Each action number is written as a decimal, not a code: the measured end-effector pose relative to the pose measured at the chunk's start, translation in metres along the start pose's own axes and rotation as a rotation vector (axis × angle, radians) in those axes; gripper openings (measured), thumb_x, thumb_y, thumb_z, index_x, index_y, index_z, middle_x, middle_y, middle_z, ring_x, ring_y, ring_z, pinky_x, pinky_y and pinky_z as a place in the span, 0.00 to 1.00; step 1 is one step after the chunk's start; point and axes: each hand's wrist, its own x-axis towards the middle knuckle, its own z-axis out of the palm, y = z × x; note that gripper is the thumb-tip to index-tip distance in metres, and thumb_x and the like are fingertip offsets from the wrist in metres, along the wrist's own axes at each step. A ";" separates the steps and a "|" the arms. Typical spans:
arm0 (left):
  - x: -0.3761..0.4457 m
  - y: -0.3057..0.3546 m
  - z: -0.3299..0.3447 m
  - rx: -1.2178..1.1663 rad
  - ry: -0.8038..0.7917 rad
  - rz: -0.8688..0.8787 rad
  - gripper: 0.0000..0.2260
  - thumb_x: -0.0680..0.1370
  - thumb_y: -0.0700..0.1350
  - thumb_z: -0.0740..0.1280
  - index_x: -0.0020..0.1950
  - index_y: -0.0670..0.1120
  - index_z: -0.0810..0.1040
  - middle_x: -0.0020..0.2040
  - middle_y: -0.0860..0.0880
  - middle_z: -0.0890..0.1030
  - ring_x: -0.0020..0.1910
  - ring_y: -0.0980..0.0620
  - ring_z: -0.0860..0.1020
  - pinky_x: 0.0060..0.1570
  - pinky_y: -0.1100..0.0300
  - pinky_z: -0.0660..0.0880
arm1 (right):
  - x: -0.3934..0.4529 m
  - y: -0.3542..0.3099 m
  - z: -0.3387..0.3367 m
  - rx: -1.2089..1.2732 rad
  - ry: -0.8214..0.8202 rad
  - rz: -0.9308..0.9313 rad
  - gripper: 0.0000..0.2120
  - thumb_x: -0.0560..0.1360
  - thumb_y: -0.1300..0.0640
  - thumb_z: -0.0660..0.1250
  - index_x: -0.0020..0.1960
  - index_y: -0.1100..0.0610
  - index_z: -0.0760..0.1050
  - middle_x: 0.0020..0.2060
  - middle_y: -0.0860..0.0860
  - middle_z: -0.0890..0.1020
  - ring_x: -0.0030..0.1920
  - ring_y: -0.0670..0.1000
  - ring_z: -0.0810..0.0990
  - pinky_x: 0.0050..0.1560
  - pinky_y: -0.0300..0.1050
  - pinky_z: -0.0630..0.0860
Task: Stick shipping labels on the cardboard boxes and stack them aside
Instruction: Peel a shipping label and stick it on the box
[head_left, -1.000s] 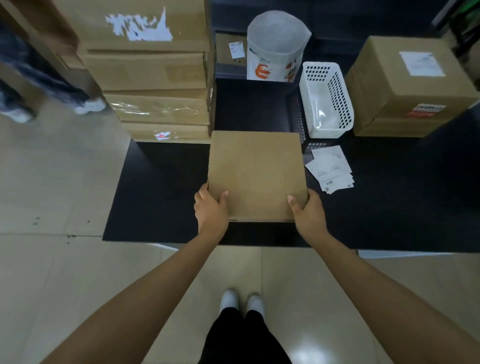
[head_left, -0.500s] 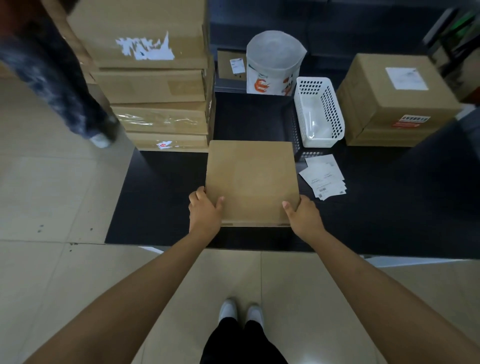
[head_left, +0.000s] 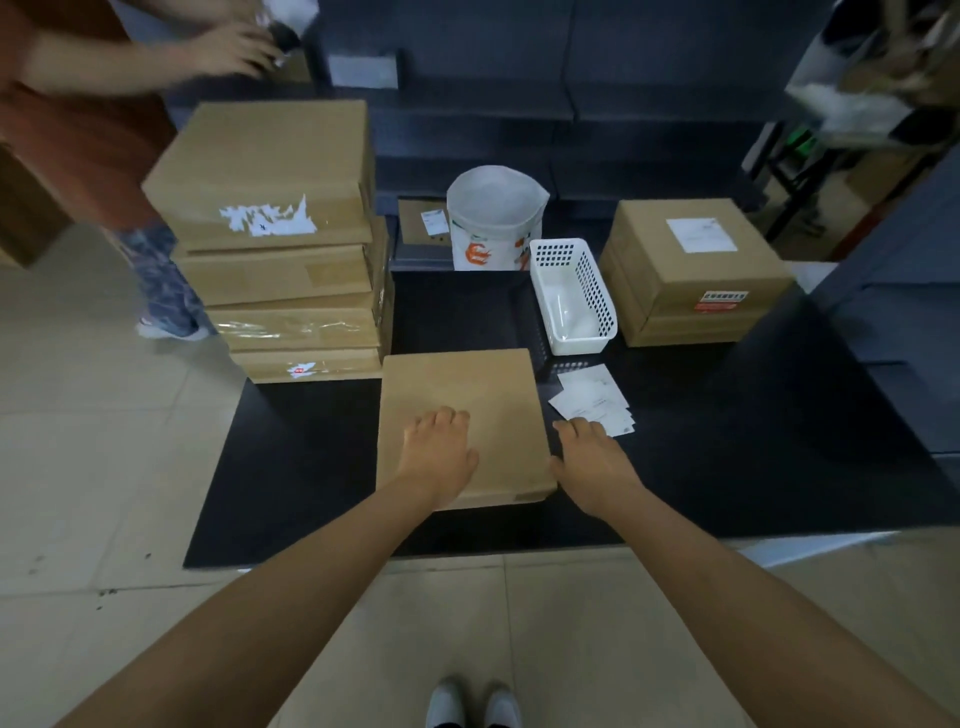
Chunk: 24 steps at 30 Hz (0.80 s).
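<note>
A flat brown cardboard box (head_left: 488, 389) lies on the black mat (head_left: 291, 467) in front of me, its top bare. My left hand (head_left: 439, 449) rests flat on the box's top, fingers spread. My right hand (head_left: 589, 457) sits at the box's right edge, thumb against the side, fingers reaching over the mat toward a small pile of white shipping labels (head_left: 592, 400). Neither hand holds anything.
A stack of several brown boxes (head_left: 275, 234) stands at the left of the mat. Behind are a white basket (head_left: 574, 296), a white bag with orange print (head_left: 493, 223) and a labelled box (head_left: 691, 270). Another person (head_left: 78, 104) stands at the far left.
Both hands have let go of the box's near corners. The left hand moved onto the top, the right hand shifted toward the labels. The view tilted up, and the other person moved closer.
</note>
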 end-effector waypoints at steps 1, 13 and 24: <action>0.002 0.004 -0.002 -0.016 -0.008 0.009 0.22 0.80 0.52 0.57 0.72 0.47 0.63 0.68 0.46 0.69 0.67 0.46 0.67 0.68 0.51 0.62 | -0.002 0.002 -0.002 0.026 -0.008 0.003 0.24 0.81 0.52 0.56 0.74 0.58 0.59 0.68 0.56 0.68 0.66 0.56 0.67 0.65 0.49 0.68; 0.002 0.016 0.000 -0.045 -0.097 0.000 0.21 0.80 0.51 0.58 0.71 0.46 0.64 0.67 0.45 0.70 0.65 0.46 0.69 0.66 0.51 0.65 | -0.013 0.012 -0.002 0.166 -0.048 0.046 0.25 0.80 0.52 0.59 0.75 0.56 0.59 0.69 0.55 0.68 0.67 0.54 0.67 0.66 0.49 0.67; 0.019 0.033 0.001 -0.021 -0.074 0.013 0.20 0.79 0.51 0.58 0.70 0.46 0.65 0.65 0.46 0.72 0.63 0.46 0.70 0.63 0.52 0.66 | -0.005 0.039 0.003 0.151 -0.036 0.071 0.24 0.81 0.51 0.58 0.74 0.57 0.60 0.69 0.55 0.68 0.67 0.54 0.66 0.66 0.48 0.67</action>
